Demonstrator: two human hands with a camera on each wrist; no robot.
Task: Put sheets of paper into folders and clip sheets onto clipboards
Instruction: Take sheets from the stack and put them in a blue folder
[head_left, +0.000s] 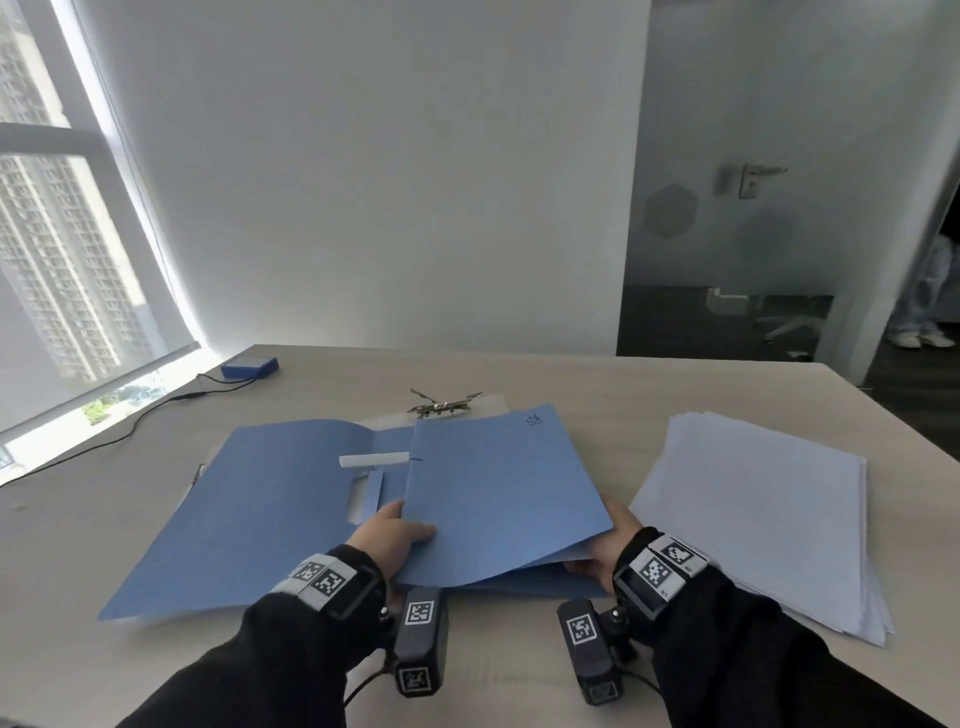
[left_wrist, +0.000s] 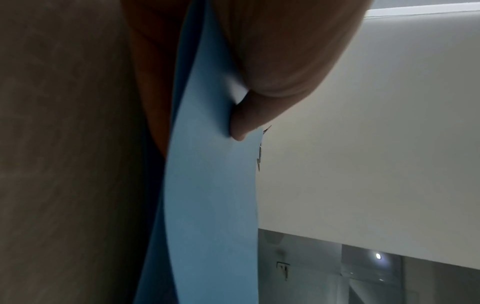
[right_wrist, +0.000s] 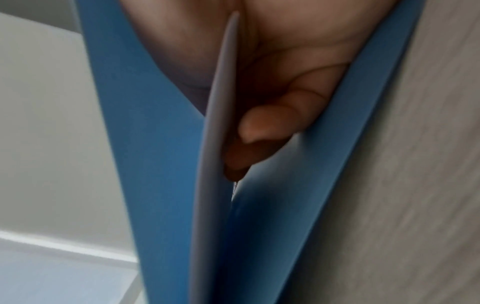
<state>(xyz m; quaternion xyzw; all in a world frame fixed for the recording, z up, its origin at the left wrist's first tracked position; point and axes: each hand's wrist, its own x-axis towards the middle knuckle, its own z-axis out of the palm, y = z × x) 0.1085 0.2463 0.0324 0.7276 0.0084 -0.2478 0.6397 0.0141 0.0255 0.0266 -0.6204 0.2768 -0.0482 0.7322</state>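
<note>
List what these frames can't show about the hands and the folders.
- Right hand fingers: head view, under the upper folder.
- Sheet count inside: right wrist view shows only one pale edge, blurred.
- Clipboard: head view, only the clip and top edge show past the folders.
- Left hand fingers: left wrist view, only the thumb shows.
</note>
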